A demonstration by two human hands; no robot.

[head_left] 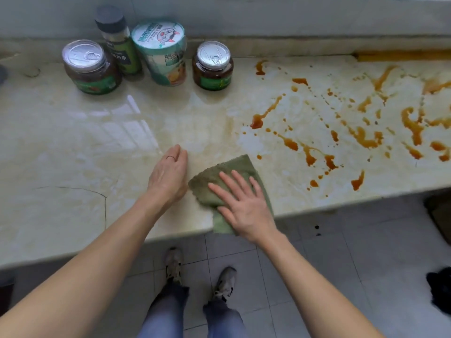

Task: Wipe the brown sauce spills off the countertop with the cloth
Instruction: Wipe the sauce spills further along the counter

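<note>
Right hand flat, fingers straight, pressing on the green cloth. Left hand relaxed, holding nothing, just left of the cloth. Sauce spills lie right of the cloth.

You've got a glossy, smooth marble-look worktop, a nubby matt green cloth, and shiny metal-lidded jars.

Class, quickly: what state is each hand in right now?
Left hand: open, fingers relaxed, holding nothing.
Right hand: open, straight fingers pressing flat on the green cloth.
</note>
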